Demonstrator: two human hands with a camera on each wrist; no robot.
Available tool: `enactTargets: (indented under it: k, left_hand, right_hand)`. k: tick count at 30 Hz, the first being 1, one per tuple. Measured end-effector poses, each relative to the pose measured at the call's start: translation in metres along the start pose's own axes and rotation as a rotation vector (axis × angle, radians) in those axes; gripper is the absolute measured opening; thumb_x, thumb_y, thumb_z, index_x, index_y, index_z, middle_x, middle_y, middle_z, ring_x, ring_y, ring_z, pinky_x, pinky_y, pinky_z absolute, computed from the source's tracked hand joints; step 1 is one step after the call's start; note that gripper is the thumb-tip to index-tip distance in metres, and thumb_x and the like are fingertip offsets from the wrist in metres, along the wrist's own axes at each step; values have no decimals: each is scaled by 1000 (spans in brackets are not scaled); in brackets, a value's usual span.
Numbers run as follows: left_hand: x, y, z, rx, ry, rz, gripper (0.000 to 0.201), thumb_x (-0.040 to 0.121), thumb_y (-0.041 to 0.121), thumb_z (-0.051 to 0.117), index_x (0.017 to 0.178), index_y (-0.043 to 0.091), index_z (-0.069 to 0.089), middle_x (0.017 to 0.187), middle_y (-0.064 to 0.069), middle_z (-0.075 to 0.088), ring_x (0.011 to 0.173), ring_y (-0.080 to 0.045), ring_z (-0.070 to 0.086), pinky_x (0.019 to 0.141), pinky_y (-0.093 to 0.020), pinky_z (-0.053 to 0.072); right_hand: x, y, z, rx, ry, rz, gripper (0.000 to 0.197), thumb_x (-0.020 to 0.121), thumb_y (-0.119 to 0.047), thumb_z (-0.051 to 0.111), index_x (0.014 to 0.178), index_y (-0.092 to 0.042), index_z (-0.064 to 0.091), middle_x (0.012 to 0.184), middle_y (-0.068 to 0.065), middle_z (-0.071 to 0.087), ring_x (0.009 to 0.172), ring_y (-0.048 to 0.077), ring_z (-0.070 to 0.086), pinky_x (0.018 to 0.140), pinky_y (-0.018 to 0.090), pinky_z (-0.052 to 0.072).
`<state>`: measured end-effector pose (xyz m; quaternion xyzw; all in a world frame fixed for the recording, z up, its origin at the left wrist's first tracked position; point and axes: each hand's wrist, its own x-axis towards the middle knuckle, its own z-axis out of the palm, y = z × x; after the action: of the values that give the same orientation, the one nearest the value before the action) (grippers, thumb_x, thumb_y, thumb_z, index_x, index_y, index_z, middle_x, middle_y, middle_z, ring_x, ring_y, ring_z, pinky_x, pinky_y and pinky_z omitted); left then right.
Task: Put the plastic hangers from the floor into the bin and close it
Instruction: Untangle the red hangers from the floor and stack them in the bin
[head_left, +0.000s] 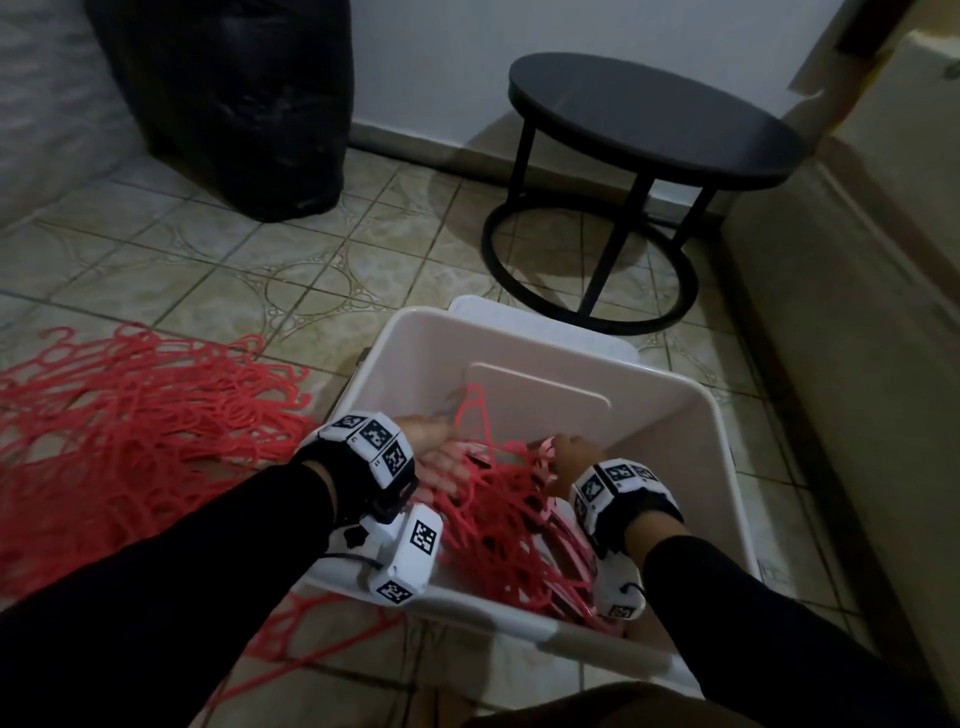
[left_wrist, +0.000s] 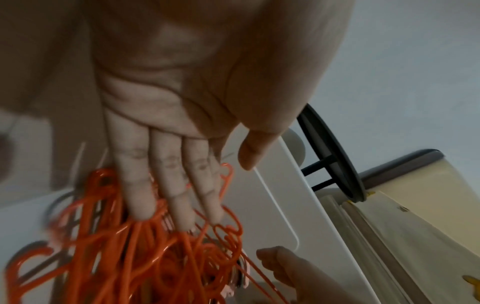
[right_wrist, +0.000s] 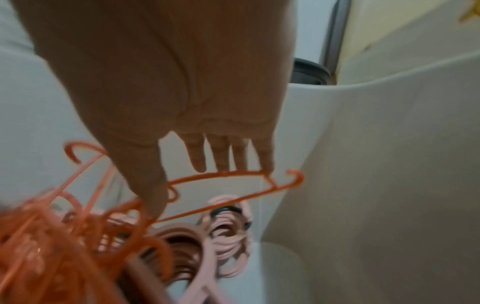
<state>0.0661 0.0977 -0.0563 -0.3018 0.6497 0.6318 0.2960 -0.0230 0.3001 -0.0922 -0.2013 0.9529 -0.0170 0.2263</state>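
Both hands are inside the white bin (head_left: 719, 415), settling a tangle of red hangers (head_left: 498, 525) w/ a few pink hangers (right_wrist: 228, 232) lying under them near the bottom. The left hand (head_left: 434, 454) is flat, fingers (left_wrist: 168, 185) straight and pressing down on the tangle, not gripping anything. The right hand (head_left: 569, 462) has its fingers hanging loose, the tips touching one red hanger's bar; nothing seems pinched, though blur in the wrist view leaves that less than certain. A much bigger pile of hangers (head_left: 130, 410) lies on the tiled floor (head_left: 208, 260) just left of the bin, so the task looks early, approx. a first load in. To do this step well, the person should prob. push the load flat and low, hooks pointing one way if poss., so later loads fit and the top can shut. Hooks snag easily; lifting the hands straight up should avoid dragging hangers back out. What looks like the lid (head_left: 571, 338) sits behind the bin's far edge, near the black round table (head_left: 649, 119). A black bag (head_left: 234, 104) stands by the wall, well apart.
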Motion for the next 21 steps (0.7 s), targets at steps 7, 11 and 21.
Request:
enactTargets:
  k: [7, 11, 21]
  left_hand:
    - [6, 8, -20, -373, 203, 206, 19, 99, 26, 45, 90, 16, 57, 87, 0, 67, 77, -15, 63, 73, -32, 50]
    - [6, -2, -27, -481, 202, 163, 16, 99, 26, 43, 89, 18, 54, 87, 3, 63, 75, -12, 60, 68, -28, 48]
    - [7, -6, -26, -552, 165, 115, 20, 101, 26, 40, 88, 19, 53, 74, 6, 68, 76, -13, 60, 70, -28, 46]
  right_hand:
    - [-4, -22, -6, -298, 216, -47, 33, 88, -12, 50, 121, -10, 49, 125, 12, 49, 118, 33, 46, 96, 46, 40]
    - [-5, -34, 3, -176, 117, -189, 22, 86, -23, 51, 100, -11, 62, 105, 14, 64, 101, 32, 62, 85, 38, 51]
    - [-14, -40, 35, -243, -17, -327, 51, 91, -23, 52, 134, -1, 34, 128, 18, 53, 113, 35, 57, 89, 43, 48]
